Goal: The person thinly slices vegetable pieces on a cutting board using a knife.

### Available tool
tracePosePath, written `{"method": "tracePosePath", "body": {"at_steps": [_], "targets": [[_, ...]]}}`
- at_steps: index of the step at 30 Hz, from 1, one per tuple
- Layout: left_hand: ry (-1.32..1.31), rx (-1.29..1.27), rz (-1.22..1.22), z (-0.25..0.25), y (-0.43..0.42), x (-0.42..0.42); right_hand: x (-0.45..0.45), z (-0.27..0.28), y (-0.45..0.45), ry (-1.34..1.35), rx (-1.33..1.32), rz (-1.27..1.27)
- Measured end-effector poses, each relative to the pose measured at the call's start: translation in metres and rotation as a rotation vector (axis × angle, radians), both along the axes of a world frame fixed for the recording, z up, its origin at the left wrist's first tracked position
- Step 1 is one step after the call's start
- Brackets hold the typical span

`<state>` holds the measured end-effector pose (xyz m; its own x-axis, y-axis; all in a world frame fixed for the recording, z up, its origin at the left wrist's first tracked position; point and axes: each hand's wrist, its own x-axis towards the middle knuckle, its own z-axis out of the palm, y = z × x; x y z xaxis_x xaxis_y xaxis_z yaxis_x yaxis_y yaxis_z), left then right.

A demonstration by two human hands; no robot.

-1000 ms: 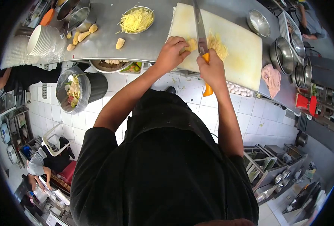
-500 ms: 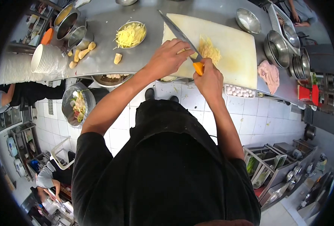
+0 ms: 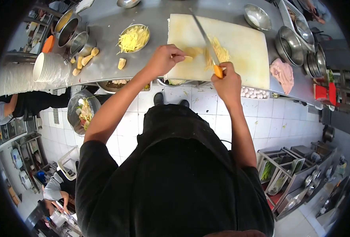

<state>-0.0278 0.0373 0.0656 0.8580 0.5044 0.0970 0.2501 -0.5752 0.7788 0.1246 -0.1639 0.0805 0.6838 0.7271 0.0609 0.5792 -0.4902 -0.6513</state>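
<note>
My right hand (image 3: 227, 82) is wrapped round the orange handle of a long knife (image 3: 201, 29), whose blade points away over the white cutting board (image 3: 242, 41). Fine yellow shreds (image 3: 221, 54) lie on the board beside the blade. My left hand (image 3: 166, 59) is at the board's left edge, thumb and fingers pinching a thin pale yellow slice (image 3: 188, 59). More yellow slices (image 3: 196, 51) rest on the board between that hand and the knife. To the left, a metal bowl (image 3: 148, 38) holds yellow strips (image 3: 132, 38), with a peeled yellow piece (image 3: 122, 63) near it.
Several peeled pieces (image 3: 86, 60), pots (image 3: 68, 32) and stacked white bowls (image 3: 48, 67) stand at left. Metal bowls (image 3: 289, 45) and a pink cloth (image 3: 281, 76) are at right. Eggs (image 3: 254, 93) sit below the board; a lined bin (image 3: 79, 112) is at left. Other people are at the edges.
My left hand has drawn back left from the knife and now pinches a slice. The knife has swung from beside that hand to the right, over the shreds.
</note>
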Motion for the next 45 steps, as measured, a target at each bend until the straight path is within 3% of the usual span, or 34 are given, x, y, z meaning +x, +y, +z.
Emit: {"method": "tracePosePath", "body": {"at_steps": [2, 8, 11, 14, 17, 26, 29, 32, 35, 45], "targets": [[0.138, -0.093, 0.027, -0.009, 0.011, 0.003, 0.006, 0.001, -0.005, 0.090, 0.018, -0.056], [0.167, 0.109, -0.198, -0.033, 0.037, 0.026, 0.006, 0.015, -0.015, 0.202, 0.001, -0.120], [0.101, 0.090, -0.199, -0.037, 0.044, 0.038, 0.006, 0.009, -0.021, 0.223, -0.002, -0.105], [0.127, 0.154, -0.004, -0.021, 0.020, 0.041, 0.005, 0.002, -0.029, 0.261, 0.001, -0.087], [-0.025, 0.383, 0.137, -0.038, -0.013, 0.043, 0.004, 0.003, -0.036, 0.349, -0.019, -0.094], [0.015, 0.370, -0.038, -0.060, -0.002, 0.051, -0.002, 0.003, -0.048, 0.468, 0.014, -0.077], [0.020, 0.420, -0.061, -0.056, -0.004, 0.048, -0.005, 0.003, -0.054, 0.530, 0.028, -0.053], [-0.136, 0.592, -0.114, -0.054, -0.011, 0.046, -0.010, 0.003, -0.059, 0.635, 0.050, -0.041], [-0.059, 0.615, -0.177, -0.063, -0.013, 0.040, -0.016, 0.003, -0.062, 0.707, 0.046, -0.048], [-0.173, 0.614, -0.083, -0.046, -0.013, 0.054, -0.029, -0.002, -0.083, 0.837, 0.088, -0.111]]}}
